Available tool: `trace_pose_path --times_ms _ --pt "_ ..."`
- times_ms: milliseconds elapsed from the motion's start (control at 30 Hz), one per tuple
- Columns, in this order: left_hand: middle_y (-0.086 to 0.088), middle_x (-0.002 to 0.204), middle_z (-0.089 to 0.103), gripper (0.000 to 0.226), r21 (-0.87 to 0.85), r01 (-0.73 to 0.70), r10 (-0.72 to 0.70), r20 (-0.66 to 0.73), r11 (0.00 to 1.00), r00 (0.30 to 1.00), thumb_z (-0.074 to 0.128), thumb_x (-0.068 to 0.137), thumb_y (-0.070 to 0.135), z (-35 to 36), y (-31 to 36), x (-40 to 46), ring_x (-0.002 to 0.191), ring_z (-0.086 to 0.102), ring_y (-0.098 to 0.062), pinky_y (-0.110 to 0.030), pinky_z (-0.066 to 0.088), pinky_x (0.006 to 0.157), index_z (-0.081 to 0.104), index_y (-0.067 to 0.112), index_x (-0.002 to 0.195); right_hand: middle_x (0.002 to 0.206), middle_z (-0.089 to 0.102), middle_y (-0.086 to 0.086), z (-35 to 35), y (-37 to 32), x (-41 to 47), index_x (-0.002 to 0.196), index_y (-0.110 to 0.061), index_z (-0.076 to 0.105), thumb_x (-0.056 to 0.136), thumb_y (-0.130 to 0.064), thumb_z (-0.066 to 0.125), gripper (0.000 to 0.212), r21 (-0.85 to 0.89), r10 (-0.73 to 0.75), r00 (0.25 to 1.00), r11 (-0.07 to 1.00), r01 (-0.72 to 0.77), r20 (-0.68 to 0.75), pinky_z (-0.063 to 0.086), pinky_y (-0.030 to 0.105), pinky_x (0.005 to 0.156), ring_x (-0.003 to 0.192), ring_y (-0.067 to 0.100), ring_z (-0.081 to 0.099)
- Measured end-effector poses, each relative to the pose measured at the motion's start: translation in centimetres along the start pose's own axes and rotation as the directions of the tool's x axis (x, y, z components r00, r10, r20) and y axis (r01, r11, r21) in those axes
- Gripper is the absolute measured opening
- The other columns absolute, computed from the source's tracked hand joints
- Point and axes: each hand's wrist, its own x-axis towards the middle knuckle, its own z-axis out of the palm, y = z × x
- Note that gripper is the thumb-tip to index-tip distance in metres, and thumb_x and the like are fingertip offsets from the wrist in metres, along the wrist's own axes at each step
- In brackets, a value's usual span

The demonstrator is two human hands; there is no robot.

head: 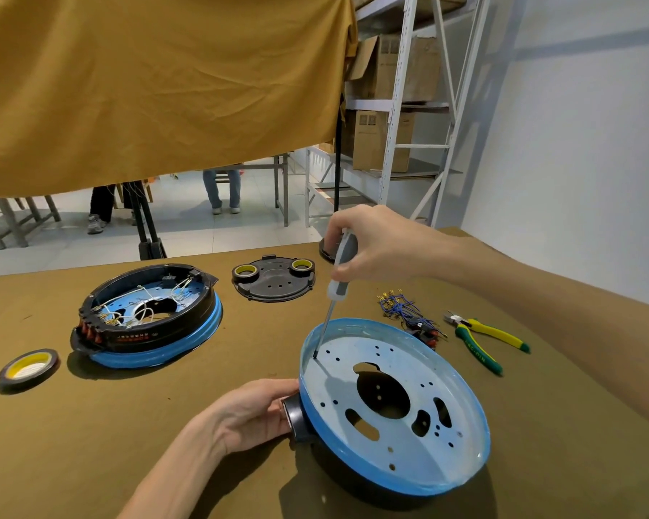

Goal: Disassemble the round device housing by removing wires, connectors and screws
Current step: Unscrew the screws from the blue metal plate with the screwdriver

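From the head view, the round housing [394, 398] I'm working on sits tilted on the worktop [90, 443] close in front of me, its blue rim raised on the far side and its pale perforated plate open to me. My right hand [375, 245] holds a screwdriver [340, 271]: fingers curled round the grey handle, shaft slanting down and to my left, tip resting at the plate's far-left edge just inside the rim, where I judge a screw sits, though the head is too small to make out. My left hand [255, 413] is curled against the black stub handle [296, 417] on the housing's left side, thumb on top, steadying it.

What could go wrong: the housing rests on a slant, so downward pressure could rock it or slide it away if my left grip slackens. The shaft is slanted rather than plumb, so the tip could skip out and score the plate or strip the screw.

My right forearm comes in from the right, wrist raised well above the housing; the left comes up from below, wrist low near the worktop.

Further off lie a second housing [147, 316] with its wires in place, a black cover plate [274, 280], tape rolls [29, 368], a removed wire bundle [405, 312] and pliers [484, 339].
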Motion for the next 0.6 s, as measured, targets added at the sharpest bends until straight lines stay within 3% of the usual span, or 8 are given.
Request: trace_pose_path --times_ms 167,333,433,500,600 --pt "-0.025 0.126 0.069 0.035 0.033 -0.002 0.001 0.033 0.999 0.999 0.074 0.088 0.018 -0.1 0.2 -0.1 0.107 0.072 -0.033 -0.044 0.060 0.093 0.074 0.001 0.119 0.109 0.061 0.003 0.0 -0.4 -0.3 0.114 -0.028 0.057 0.081 -0.019 0.082 0.043 0.004 -0.001 0.999 1.000 0.001 0.043 0.057 0.047 0.083 0.096 0.020 0.060" --pt "-0.021 0.118 0.073 0.027 0.064 -0.006 0.002 0.069 0.998 0.998 0.071 0.090 0.017 0.0 0.2 -0.3 0.095 0.075 -0.027 -0.037 0.061 0.080 0.078 0.003 0.112 0.113 0.059 0.001 -0.6 -0.8 -0.2 0.113 -0.030 0.060 0.080 -0.014 0.081 0.042 0.003 -0.012 0.997 1.000 0.012 0.074 0.057 0.045 0.086 0.100 0.020 0.060" --pt "-0.022 0.120 0.073 0.027 0.050 -0.016 0.012 0.068 0.999 0.998 0.071 0.090 0.018 0.1 0.1 -0.4 0.096 0.075 -0.027 -0.037 0.061 0.079 0.078 0.003 0.111 0.104 0.063 0.001 -0.6 -0.7 -0.1 0.111 -0.025 0.064 0.083 -0.022 0.079 0.032 -0.069 0.003 0.997 0.998 0.003 0.082 0.059 0.044 0.079 0.093 0.020 0.064" --pt "-0.023 0.122 0.072 0.025 0.048 -0.030 0.026 0.075 0.998 0.997 0.069 0.091 0.019 0.3 0.1 -0.4 0.097 0.075 -0.029 -0.037 0.061 0.079 0.079 0.005 0.109 0.093 0.067 0.000 -0.2 -0.3 -0.1 0.103 -0.020 0.067 0.085 -0.031 0.078 0.024 -0.134 0.005 0.999 0.991 0.001 0.042 0.060 0.036 0.069 0.084 0.018 0.067" --pt "-0.021 0.117 0.074 0.023 0.063 -0.073 0.068 0.078 0.995 0.995 0.065 0.092 0.024 0.8 -0.1 -0.5 0.098 0.076 -0.028 -0.037 0.061 0.077 0.080 0.011 0.105 0.077 0.068 0.000 0.2 0.2 -0.2 0.088 -0.016 0.069 0.085 -0.044 0.077 0.029 -0.191 0.028 0.999 0.981 -0.034 -0.032 0.058 0.035 0.060 0.072 0.018 0.067"
